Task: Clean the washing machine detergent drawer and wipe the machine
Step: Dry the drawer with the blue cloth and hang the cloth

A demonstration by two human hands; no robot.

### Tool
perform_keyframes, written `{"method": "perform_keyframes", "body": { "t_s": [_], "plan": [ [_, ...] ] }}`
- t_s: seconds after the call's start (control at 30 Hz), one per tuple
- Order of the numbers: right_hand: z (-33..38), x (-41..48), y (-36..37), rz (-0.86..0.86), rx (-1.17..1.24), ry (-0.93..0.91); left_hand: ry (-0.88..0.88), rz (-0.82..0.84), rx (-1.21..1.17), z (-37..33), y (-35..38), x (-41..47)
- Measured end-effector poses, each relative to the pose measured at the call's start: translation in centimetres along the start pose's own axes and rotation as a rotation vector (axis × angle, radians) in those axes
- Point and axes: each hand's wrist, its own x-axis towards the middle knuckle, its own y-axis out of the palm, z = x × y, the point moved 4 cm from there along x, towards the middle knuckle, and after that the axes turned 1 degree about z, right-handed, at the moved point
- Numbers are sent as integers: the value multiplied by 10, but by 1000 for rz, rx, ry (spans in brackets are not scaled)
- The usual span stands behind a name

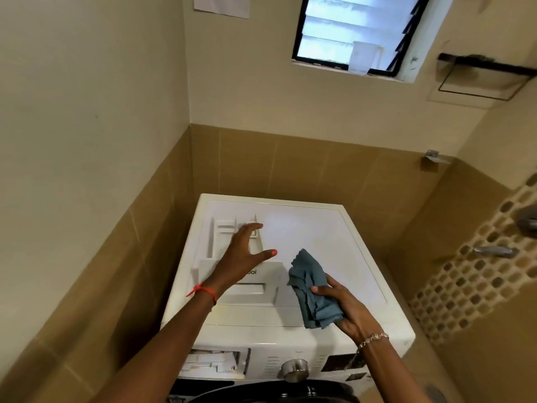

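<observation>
A white front-loading washing machine stands in the corner. Its white detergent drawer lies loose on the machine's top, at the left. The empty drawer slot gapes at the front panel's upper left. My left hand hovers open just above the drawer, fingers spread. Beside the drawer, over the top's front right part, my right hand grips a crumpled blue-grey cloth.
Tan tiled walls hem the machine in on the left and behind. A silver dial sits on the front panel. Taps jut from the mosaic wall at right. A louvred window is high on the back wall.
</observation>
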Motion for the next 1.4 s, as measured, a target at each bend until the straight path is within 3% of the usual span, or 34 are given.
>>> {"method": "perform_keyframes", "body": {
  "t_s": [0.1,0.2,0.27,0.33,0.43,0.6,0.77,1.0,1.1,1.2,1.3,1.4],
  "plan": [
    [22,-13,10,56,-105,-34,-205,295,-265,-25,32,6],
    [40,-26,21,43,-243,-81,-180,541,-382,-41,53,7],
    [53,-35,24,14,-408,-116,-77,524,-342,-46,50,10],
    [68,-43,23,-38,-719,-152,7,438,-262,-50,41,14],
    [85,-48,19,-125,-1044,-219,41,423,-230,-52,34,10],
    [110,-45,18,-153,-816,-402,25,320,-258,-62,19,12],
    [123,-28,18,-178,-654,-400,-71,176,-341,-57,4,16],
    [133,-14,19,-120,-443,-365,-147,202,-551,-64,5,20],
    [138,-10,20,-113,-433,-395,-182,205,-656,-68,9,22],
    [142,-3,22,-97,-398,-411,-163,183,-562,-74,15,25],
    [145,2,27,12,-372,-381,-138,79,-442,-76,16,31],
    [144,2,25,116,-472,-266,-147,43,-471,-71,12,35]
  ]
}}
